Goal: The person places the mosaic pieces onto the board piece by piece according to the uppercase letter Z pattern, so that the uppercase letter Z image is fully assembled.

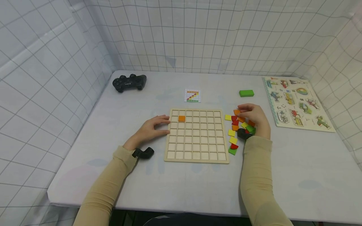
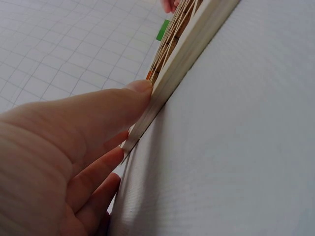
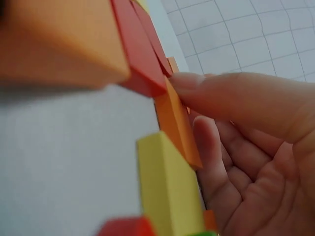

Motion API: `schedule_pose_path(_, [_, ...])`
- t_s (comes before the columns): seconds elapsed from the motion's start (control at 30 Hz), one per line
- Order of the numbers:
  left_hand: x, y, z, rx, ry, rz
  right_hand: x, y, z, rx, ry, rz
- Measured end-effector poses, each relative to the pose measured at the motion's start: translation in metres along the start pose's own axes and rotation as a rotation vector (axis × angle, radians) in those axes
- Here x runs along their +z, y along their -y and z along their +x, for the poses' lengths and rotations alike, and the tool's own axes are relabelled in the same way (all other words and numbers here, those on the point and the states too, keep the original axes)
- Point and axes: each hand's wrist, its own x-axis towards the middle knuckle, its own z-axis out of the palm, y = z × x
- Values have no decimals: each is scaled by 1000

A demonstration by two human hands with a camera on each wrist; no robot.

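A wooden grid board [image 1: 196,162] lies flat on the table, with one orange square tile [image 1: 182,118] in its second row. My left hand [image 1: 151,128] rests against the board's left edge, fingers spread. In the left wrist view the thumb [image 2: 140,88] touches the board's side [image 2: 172,73]. To the right of the board, my right hand [image 1: 254,116] pinches an orange tile [image 1: 237,112] between thumb and fingertips. Below it lies a loose pile of yellow tiles [image 1: 231,133], red tiles [image 1: 234,146], green tiles [image 1: 232,151] and more orange tiles [image 1: 235,127].
Behind the board lies a small pattern card [image 1: 193,95] with coloured squares. A green block [image 1: 246,93] is at the back right, left of a picture puzzle board [image 1: 299,103]. At the back left sits a black game controller [image 1: 129,83]. Grid-patterned cloth walls surround the table.
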Motion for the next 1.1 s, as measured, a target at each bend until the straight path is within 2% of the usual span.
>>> schedule_pose_path(0.43, [0,0,0,4,1,-7,5,2,3,10,-71,-73])
schedule_pose_path(0.7, [0,2,2,25,-2,-9,6,5,1,32,-67,-99])
schedule_pose_path(1.1, [0,4,2,22,-6,-1,0,10,-5,-18,-31,-37])
